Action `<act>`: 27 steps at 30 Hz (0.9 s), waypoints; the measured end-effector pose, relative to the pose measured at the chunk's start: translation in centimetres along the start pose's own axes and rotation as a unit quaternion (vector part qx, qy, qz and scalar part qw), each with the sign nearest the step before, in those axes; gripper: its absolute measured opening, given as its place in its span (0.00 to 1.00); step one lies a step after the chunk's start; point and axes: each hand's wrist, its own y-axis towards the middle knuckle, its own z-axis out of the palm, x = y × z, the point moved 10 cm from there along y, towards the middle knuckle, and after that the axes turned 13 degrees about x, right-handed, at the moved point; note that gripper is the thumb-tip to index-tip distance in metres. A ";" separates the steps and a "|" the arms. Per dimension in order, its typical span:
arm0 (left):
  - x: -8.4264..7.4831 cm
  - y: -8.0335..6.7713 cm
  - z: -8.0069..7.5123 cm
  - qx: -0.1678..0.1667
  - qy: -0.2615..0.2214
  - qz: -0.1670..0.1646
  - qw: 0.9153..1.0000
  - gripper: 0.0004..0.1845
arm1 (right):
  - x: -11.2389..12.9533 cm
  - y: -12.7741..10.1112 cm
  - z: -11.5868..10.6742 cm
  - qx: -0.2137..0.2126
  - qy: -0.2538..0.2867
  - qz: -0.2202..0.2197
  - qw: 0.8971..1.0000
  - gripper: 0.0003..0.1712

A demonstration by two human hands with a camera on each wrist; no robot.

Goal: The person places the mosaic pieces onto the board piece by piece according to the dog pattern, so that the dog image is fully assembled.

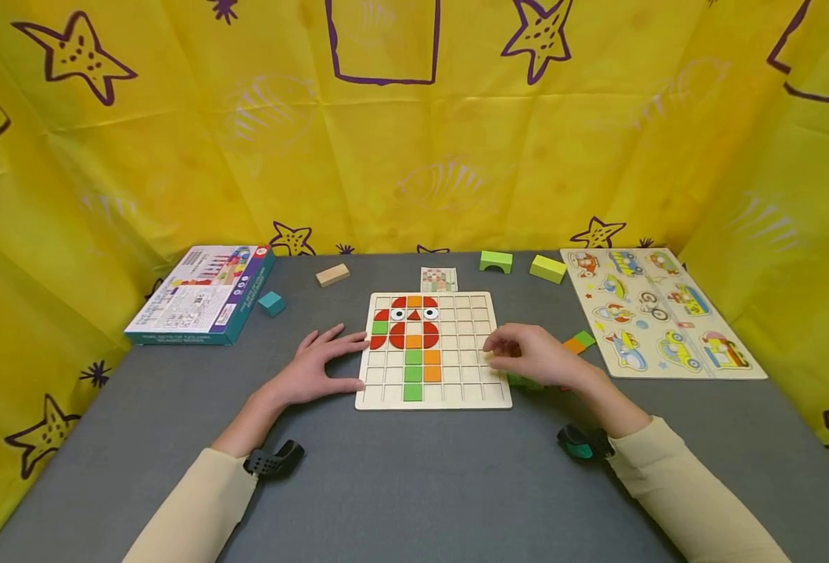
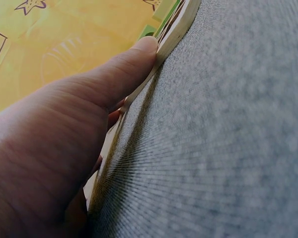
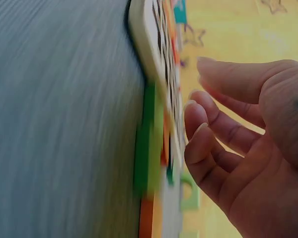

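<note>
A wooden grid board [image 1: 467, 383] lies flat on the grey table. Red, orange, green and eye-printed tiles fill part of its left half, among them a column of green tiles [image 1: 413, 374] and orange tiles [image 1: 432, 365]. My left hand [image 1: 316, 365] touches the board's left edge with spread fingers; in the left wrist view its thumb [image 2: 134, 59] rests along the wooden rim. Over the right edge hovers my right hand [image 1: 536, 357], fingers loosely bent. The right wrist view shows nothing between thumb and fingers. Loose green tiles [image 1: 523, 381] lie partly hidden beneath this hand.
A small picture card [image 1: 439, 279] lies behind the board. Green arch block [image 1: 496, 262], yellow block [image 1: 547, 269], plain wood block [image 1: 333, 275] and teal block [image 1: 271, 303] stand around. A box [image 1: 199, 297] is at left, a picture puzzle board [image 1: 657, 313] at right.
</note>
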 end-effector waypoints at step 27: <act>0.3 0.0 0.0 -0.001 0.002 -0.002 1.000 0.39 | -5.4 -5.8 -1.4 0.048 -0.002 0.060 0.997 0.06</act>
